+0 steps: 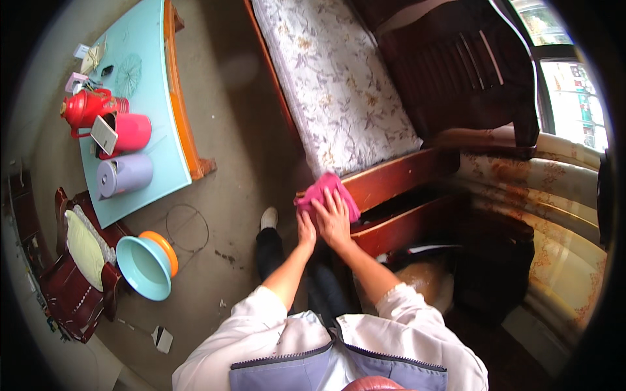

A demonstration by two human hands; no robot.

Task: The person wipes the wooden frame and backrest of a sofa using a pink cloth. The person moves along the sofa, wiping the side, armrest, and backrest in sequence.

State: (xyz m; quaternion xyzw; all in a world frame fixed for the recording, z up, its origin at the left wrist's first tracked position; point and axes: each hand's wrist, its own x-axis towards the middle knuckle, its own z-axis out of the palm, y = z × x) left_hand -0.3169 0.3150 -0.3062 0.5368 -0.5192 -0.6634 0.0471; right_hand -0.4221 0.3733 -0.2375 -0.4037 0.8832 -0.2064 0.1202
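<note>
A crumpled magenta cloth [325, 188] lies over the front end of the dark red wooden armrest [391, 173], beside the corner of a floral seat cushion [337, 83]. My right hand [335, 217] rests on the cloth with its fingers spread, pressing it against the wood. My left hand [306, 227] touches the cloth's lower left edge, its fingers close together. Whether either hand grips a fold of the cloth is hard to tell. The cloth hides the wood beneath it.
A glass-topped table [166, 161] at the left holds a lilac jug [124, 173], a pink bin [132, 132] and a red kettle [85, 107]. A turquoise basin [144, 268] stands by a wooden chair [73, 288]. Patterned curtains [562, 244] hang at the right.
</note>
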